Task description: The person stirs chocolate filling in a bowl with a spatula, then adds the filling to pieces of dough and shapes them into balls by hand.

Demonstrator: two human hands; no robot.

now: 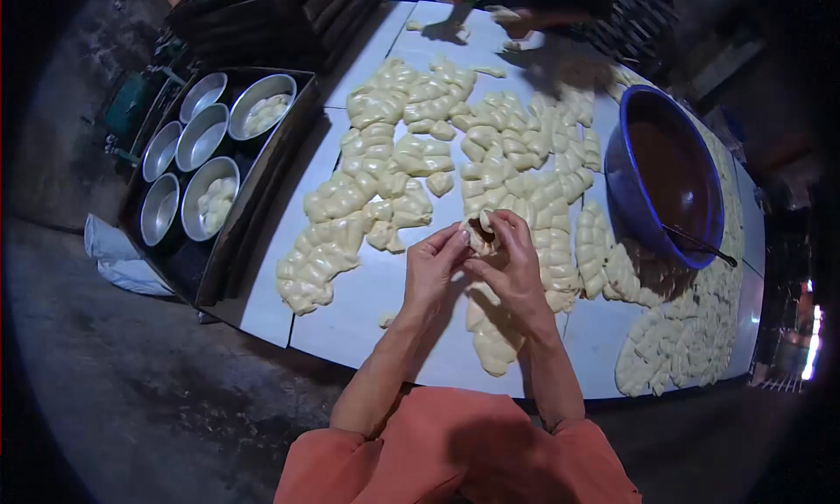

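Between my two hands, above the table, is a small piece of dough (pixel 478 241) with dark brown filling showing inside. My left hand (pixel 434 268) holds its left side with the fingers closed on it. From the right, the thumb and fingers of my right hand (pixel 514 263) pinch its edge. Under and ahead of my hands lie many pale, glossy dough pieces (pixel 521 189) pressed together in rows. A blue basin (pixel 615 176) of brown filling (pixel 669 163) stands to the right, with a dark-handled utensil (pixel 700 245) resting in it.
On the left, a dark tray (pixel 223 257) carries several round metal tins (pixel 202 137), two with dough pieces inside. Flattened dough pieces (pixel 678 346) cover the table's right side. Another person's hand (pixel 516 21) is at the far edge. Dark stacked trays (pixel 271 18) stand at the back left.
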